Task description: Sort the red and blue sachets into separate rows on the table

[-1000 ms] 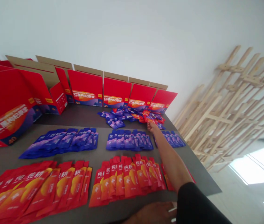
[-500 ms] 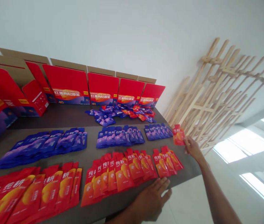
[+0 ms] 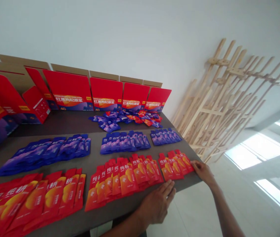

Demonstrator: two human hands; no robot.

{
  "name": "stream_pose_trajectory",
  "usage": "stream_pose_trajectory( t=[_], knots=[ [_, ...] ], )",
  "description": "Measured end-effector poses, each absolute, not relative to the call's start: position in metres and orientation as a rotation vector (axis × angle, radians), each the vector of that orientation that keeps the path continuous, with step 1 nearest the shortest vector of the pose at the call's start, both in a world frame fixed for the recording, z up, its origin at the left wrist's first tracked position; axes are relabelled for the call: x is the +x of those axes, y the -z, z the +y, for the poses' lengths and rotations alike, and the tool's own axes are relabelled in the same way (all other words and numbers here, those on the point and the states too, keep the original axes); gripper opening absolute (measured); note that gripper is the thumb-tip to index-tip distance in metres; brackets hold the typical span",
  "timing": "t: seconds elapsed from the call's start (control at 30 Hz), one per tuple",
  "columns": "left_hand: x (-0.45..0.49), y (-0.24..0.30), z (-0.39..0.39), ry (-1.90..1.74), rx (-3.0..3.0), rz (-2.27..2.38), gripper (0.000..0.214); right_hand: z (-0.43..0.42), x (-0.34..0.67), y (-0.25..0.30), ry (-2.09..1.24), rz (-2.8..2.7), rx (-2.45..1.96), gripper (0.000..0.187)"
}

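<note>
At the right end of the front row, my right hand (image 3: 203, 170) is closed in a pinch on the edge of a red pouch (image 3: 186, 161). That pouch lies overlapping the short red group beside it. My left hand (image 3: 156, 202) rests at the table's front edge with its fingers stretched out, the tips just below a red pouch (image 3: 165, 169) of the same group. To the left lies a longer overlapping row of red pouches (image 3: 127, 179). Behind the red ones are a short blue pouch row (image 3: 166, 137) and a longer blue pouch row (image 3: 125, 142).
Large red pouches (image 3: 53, 194) and large blue pouches (image 3: 46, 151) overlap at the left. A mixed pile of small pouches (image 3: 130, 118) lies before open red cartons (image 3: 67, 89) along the wall. Wooden racks (image 3: 219, 95) lean beyond the right table edge.
My right hand has come down and toward me, laying the raised red pouch at the right end of the short red row. My left hand stays near the front edge.
</note>
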State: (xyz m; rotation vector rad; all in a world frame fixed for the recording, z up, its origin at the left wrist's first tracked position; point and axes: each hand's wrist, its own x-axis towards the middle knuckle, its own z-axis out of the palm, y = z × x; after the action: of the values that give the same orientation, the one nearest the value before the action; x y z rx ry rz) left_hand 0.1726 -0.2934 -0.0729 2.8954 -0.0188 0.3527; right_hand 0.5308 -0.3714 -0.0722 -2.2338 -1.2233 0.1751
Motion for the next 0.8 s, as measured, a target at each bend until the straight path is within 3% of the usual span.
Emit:
stream_pose_trajectory(
  t=[0.33, 0.5, 0.63, 0.8],
  knots=[
    [0.173, 0.07, -0.293, -0.331, 2.908, -0.007, 0.064, -0.366, 0.531, 0.076, -0.069, -1.171, -2.236, 0.046],
    [0.17, 0.07, -0.292, -0.278, 2.853, -0.077, 0.063, -0.315, 0.514, 0.049, 0.051, -1.226, -2.085, 0.047],
    [0.169, 0.071, -0.292, -0.247, 2.812, -0.118, 0.064, -0.23, 0.469, 0.018, -0.209, -1.368, -1.796, 0.037],
    [0.169, 0.071, -0.29, -0.233, 2.798, -0.127, 0.062, -0.11, 0.404, -0.004, -0.85, -1.115, -1.628, 0.023]
  ],
)
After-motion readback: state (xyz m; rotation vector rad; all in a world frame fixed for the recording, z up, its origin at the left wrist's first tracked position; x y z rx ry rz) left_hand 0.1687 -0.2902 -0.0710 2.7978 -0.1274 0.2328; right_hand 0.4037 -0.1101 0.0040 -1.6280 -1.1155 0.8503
